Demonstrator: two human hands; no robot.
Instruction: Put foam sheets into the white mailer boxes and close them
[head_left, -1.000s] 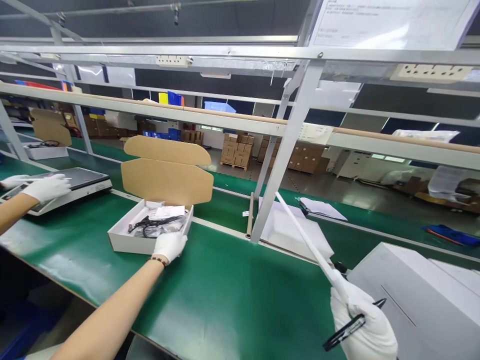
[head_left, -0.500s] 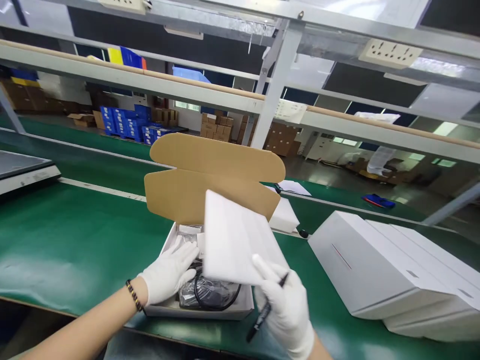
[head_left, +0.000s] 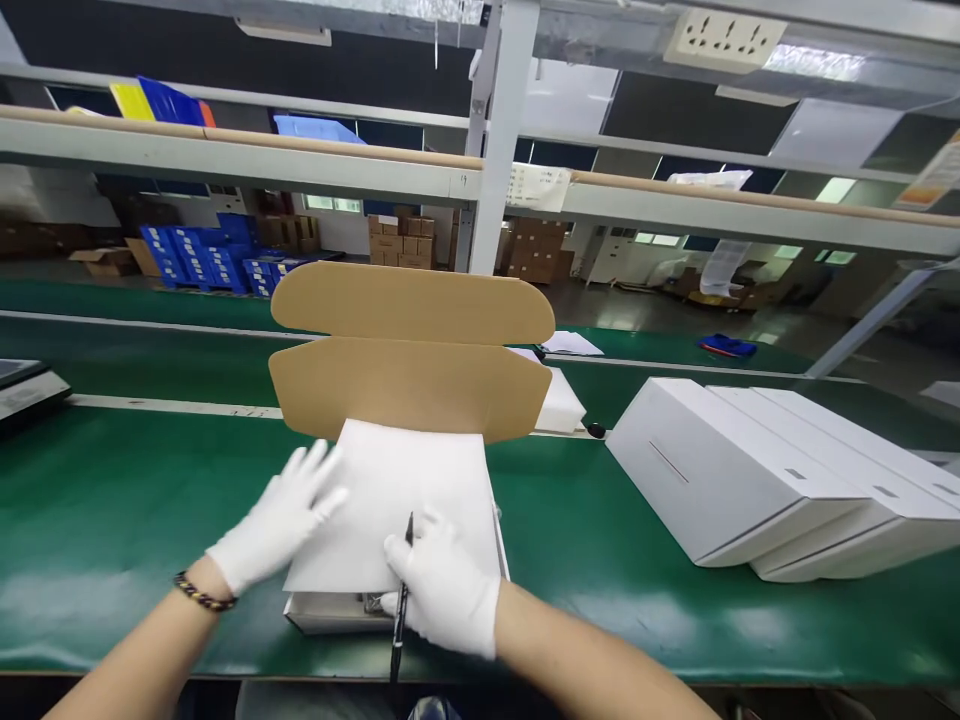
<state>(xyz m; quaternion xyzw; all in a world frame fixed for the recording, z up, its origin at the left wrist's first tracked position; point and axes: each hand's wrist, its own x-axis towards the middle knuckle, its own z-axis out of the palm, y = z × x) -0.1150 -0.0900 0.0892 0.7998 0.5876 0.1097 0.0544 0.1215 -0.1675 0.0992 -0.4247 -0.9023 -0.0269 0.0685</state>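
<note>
A white cardboard box (head_left: pixel 330 612) with its brown lid (head_left: pixel 409 385) standing open sits on the green belt in front of me. A white foam sheet (head_left: pixel 405 500) lies flat over the box's contents. My left hand (head_left: pixel 277 520), in a white glove, rests open with spread fingers on the sheet's left edge. My gloved right hand (head_left: pixel 442 590) presses on the sheet's near edge while gripping a black pen (head_left: pixel 400 605) that points toward me.
Three white closed boxes (head_left: pixel 757 480) lean together on the belt at the right. A stack of foam sheets (head_left: pixel 559 405) lies behind the lid. A grey scale (head_left: pixel 26 390) sits at far left. A metal upright (head_left: pixel 495 140) and shelf rail cross above.
The foam sheet, held tilted above the box half a second ago, now lies flat on it. My left hand moved from inside the box onto the sheet. The box came closer to me.
</note>
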